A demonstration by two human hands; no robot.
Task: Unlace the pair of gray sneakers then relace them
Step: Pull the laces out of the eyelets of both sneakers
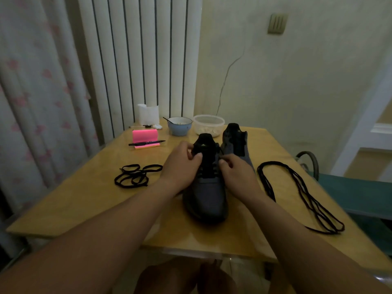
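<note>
Left hand (182,164) and right hand (235,170) each pinch the lace (221,152) at the top eyelets of the near sneaker (206,194), mid-table. The far sneaker (235,141) just behind it looks laceless. This is probably lacing work on the top rows, and next an end needs feeding through an eyelet.

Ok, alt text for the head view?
The left hand and right hand pinch at the upper eyelets of a gray sneaker on a wooden table, the second sneaker behind. A coiled black lace lies left, a long looped lace right.

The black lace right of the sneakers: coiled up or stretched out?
Stretched out. The lace lies in long loose loops along the table.
</note>
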